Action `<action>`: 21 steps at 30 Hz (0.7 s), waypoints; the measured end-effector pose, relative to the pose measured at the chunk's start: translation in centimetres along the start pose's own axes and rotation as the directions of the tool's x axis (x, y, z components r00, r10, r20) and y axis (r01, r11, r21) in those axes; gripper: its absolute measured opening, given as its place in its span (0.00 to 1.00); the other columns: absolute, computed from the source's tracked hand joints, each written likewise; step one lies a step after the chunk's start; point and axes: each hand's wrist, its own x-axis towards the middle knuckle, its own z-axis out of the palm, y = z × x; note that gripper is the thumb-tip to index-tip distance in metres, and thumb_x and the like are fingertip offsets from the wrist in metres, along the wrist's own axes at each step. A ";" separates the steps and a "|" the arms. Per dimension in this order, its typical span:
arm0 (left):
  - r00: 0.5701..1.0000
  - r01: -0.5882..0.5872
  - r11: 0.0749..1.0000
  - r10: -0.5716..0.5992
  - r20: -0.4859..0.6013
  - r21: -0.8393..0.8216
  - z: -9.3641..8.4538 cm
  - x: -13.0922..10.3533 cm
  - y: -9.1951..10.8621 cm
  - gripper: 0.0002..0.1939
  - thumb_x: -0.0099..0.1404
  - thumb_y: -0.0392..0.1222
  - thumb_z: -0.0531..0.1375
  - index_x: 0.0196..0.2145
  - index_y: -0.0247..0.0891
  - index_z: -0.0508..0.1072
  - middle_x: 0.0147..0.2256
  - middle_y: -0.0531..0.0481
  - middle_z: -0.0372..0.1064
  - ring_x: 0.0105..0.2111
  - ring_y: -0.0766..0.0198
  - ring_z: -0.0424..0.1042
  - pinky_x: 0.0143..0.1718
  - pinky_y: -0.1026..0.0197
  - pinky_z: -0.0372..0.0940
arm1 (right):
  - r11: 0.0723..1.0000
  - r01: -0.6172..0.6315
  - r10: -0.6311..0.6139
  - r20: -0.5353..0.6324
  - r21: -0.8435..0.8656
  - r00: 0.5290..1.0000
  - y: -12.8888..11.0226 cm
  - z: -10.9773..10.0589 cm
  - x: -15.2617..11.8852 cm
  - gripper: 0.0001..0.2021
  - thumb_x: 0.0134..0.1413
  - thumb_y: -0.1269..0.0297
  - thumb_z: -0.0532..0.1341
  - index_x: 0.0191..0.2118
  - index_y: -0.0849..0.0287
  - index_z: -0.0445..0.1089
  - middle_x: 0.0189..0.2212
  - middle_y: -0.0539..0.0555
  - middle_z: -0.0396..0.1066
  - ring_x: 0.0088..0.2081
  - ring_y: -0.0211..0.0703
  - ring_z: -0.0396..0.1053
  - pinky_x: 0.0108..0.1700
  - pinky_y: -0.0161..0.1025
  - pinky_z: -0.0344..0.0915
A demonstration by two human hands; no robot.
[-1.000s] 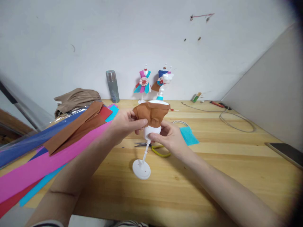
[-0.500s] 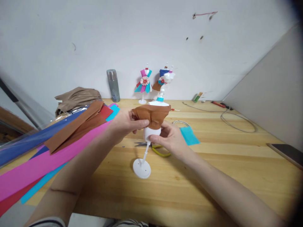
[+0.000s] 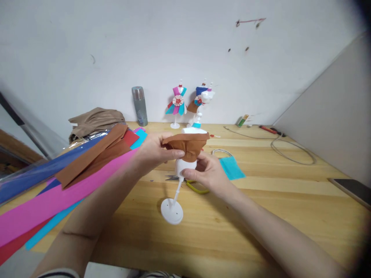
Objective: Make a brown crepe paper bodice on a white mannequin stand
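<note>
In front of me a small white mannequin (image 3: 185,168) on a thin stand is tilted, its round base (image 3: 171,211) toward me. Brown fabric (image 3: 189,146) wraps its chest, and a turquoise band circles the neck. My left hand (image 3: 158,150) pinches the fabric's left side, thumb in front, with the other fingers partly hidden. At the mannequin's lower right, my right hand (image 3: 207,170) is closed round the white body, thumb in front. Scissors with yellow handles (image 3: 198,188) lie on the table behind it. A turquoise fabric piece (image 3: 232,168) rests beyond my right hand.
Long fabric strips (image 3: 72,189) in several colours cover the left side, near a brown cloth bundle (image 3: 97,121). Against the wall stand a flask (image 3: 139,106) and dressed mannequins (image 3: 177,101). A cable (image 3: 272,144) and a phone (image 3: 352,191) lie at the right.
The mannequin has tilted a little more, its base shifting slightly toward me and left. Both hands keep their hold, and the view has shifted slightly.
</note>
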 end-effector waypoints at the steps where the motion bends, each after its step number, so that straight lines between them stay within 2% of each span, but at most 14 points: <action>1: 1.000 0.023 1.000 -0.023 0.018 0.003 -0.1 0.0 0.0 0.20 0.52 0.43 0.70 0.44 0.35 0.82 0.27 0.54 0.68 0.25 0.71 0.59 0.23 0.68 0.54 | 0.998 -0.016 0.016 -0.002 0.068 1.000 0.0 0.2 0.0 0.19 0.44 0.55 0.74 0.40 0.54 0.72 0.35 0.52 0.78 0.35 0.43 0.75 0.39 0.42 0.73; 3: 0.995 0.097 0.995 -0.097 0.039 0.004 -0.4 0.2 -0.1 0.21 0.50 0.43 0.71 0.41 0.33 0.81 0.26 0.54 0.67 0.26 0.71 0.60 0.24 0.67 0.55 | 0.983 -0.056 0.057 -0.001 0.172 0.998 -0.1 0.6 0.0 0.18 0.40 0.58 0.76 0.36 0.54 0.72 0.33 0.50 0.77 0.32 0.41 0.74 0.38 0.41 0.72; 6: 0.980 0.176 0.984 -0.173 0.095 -0.022 -0.7 0.4 -0.3 0.21 0.45 0.42 0.72 0.38 0.32 0.79 0.27 0.54 0.67 0.27 0.70 0.62 0.26 0.67 0.56 | 0.977 -0.102 0.098 0.033 0.188 0.995 -0.5 1.0 -0.1 0.16 0.38 0.59 0.77 0.33 0.55 0.73 0.29 0.49 0.75 0.29 0.39 0.71 0.35 0.39 0.70; 9: 0.968 0.192 0.980 -0.181 0.176 -0.050 -0.9 0.6 -0.3 0.18 0.45 0.39 0.71 0.35 0.33 0.78 0.28 0.54 0.68 0.28 0.70 0.63 0.27 0.67 0.56 | 0.980 -0.122 0.112 0.073 0.156 0.991 -1.1 1.0 -0.2 0.17 0.37 0.58 0.77 0.32 0.56 0.73 0.27 0.48 0.74 0.26 0.37 0.68 0.32 0.37 0.67; 14: 0.966 0.150 0.987 -0.135 0.221 -0.053 -1.3 0.6 -0.1 0.18 0.46 0.39 0.71 0.36 0.33 0.79 0.30 0.53 0.70 0.30 0.67 0.66 0.30 0.66 0.60 | 0.981 -0.096 0.078 0.110 0.166 0.991 -1.4 0.7 -0.3 0.16 0.41 0.57 0.76 0.33 0.56 0.73 0.27 0.48 0.74 0.27 0.37 0.69 0.31 0.37 0.67; 18: 0.969 0.115 0.993 -0.103 0.226 -0.038 -1.9 0.6 -0.2 0.20 0.48 0.38 0.71 0.41 0.33 0.79 0.33 0.50 0.74 0.33 0.66 0.70 0.32 0.66 0.64 | 0.986 -0.050 0.039 0.070 0.159 0.997 -1.1 0.7 -0.3 0.15 0.43 0.57 0.74 0.36 0.55 0.73 0.30 0.50 0.76 0.29 0.40 0.72 0.33 0.39 0.70; 21: 0.977 0.147 0.987 -0.154 0.151 0.058 -2.1 0.5 -0.2 0.16 0.53 0.41 0.70 0.39 0.32 0.78 0.31 0.51 0.73 0.31 0.67 0.70 0.32 0.65 0.66 | 0.996 0.000 0.005 -0.048 0.087 0.999 -1.1 0.6 -0.1 0.15 0.42 0.59 0.73 0.36 0.55 0.72 0.33 0.51 0.77 0.34 0.44 0.75 0.36 0.41 0.72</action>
